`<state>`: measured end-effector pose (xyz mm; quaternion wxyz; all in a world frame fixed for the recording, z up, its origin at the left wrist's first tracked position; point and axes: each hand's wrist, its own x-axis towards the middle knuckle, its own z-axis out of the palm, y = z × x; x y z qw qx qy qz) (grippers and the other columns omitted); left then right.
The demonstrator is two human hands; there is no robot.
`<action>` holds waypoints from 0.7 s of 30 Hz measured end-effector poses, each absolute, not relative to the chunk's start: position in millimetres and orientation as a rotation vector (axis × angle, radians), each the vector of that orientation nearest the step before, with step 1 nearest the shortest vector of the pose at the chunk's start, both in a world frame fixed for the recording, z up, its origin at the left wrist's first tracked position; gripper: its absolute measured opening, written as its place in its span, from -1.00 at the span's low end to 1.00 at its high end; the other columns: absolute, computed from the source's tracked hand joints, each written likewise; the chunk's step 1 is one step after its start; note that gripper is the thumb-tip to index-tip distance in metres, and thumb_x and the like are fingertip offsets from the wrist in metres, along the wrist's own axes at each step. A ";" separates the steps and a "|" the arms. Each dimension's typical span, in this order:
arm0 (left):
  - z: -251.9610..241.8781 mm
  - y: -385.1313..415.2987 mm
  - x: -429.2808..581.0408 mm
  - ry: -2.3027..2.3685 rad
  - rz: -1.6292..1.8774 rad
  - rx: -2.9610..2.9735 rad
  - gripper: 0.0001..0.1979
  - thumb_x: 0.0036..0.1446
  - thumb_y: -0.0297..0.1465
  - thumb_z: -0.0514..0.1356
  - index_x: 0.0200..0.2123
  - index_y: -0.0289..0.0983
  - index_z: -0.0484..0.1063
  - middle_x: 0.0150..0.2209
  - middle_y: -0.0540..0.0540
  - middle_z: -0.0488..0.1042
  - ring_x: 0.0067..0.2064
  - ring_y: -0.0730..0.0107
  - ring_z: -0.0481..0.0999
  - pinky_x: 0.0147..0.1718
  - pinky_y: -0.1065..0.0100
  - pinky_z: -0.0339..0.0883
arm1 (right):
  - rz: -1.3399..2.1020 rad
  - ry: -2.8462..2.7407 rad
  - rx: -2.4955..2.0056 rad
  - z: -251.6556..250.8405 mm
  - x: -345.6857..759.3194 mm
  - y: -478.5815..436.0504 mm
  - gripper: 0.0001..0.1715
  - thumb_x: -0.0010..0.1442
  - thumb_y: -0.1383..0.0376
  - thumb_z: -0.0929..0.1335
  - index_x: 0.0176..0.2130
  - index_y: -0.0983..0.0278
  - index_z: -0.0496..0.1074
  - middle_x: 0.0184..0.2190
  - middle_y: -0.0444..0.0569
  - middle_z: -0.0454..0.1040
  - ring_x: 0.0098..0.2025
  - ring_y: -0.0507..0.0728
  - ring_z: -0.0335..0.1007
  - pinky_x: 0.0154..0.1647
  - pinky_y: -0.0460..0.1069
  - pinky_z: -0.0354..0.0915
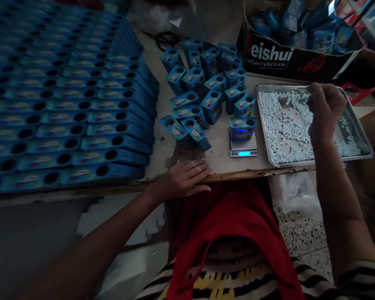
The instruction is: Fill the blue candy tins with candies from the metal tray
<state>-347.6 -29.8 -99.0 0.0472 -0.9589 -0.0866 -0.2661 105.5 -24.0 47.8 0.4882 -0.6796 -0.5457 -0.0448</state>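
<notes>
My left hand [185, 178] lies flat on the table's front edge, fingers stretched out and holding nothing. Over the metal tray [367, 139] my right hand [326, 109] is raised with its fingers curled closed; what they hold, if anything, is hidden. Small pale blue, pellet-like candies [276, 133] are spread in the tray. Left of it, a small digital scale [251, 146] with a lit blue display bears one upright blue box [242, 132]. Several similar blue boxes [211, 106], with dark round spots on top, stand in a loose group behind and left of the scale.
Tight rows of blue boxes [121, 129] fill the table's left side. Dark-handled scissors [166, 40] lie at the back. A black carton [268, 58] holding blue packs stands behind the tray. Part of another person's arm [373, 57] shows at the right edge.
</notes>
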 end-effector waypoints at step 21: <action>27.0 46.4 -182.7 -1.050 -0.589 -3.098 -0.14 0.20 -0.03 0.51 0.40 -0.28 0.30 0.29 -0.32 0.48 0.35 -0.24 0.46 0.37 -0.19 0.34 | -0.117 -1.892 -2.232 -57.6 159.4 -47.8 -0.02 0.46 -0.27 0.26 0.52 0.31 0.24 0.57 0.53 0.10 0.61 0.73 -0.01 0.44 0.61 0.14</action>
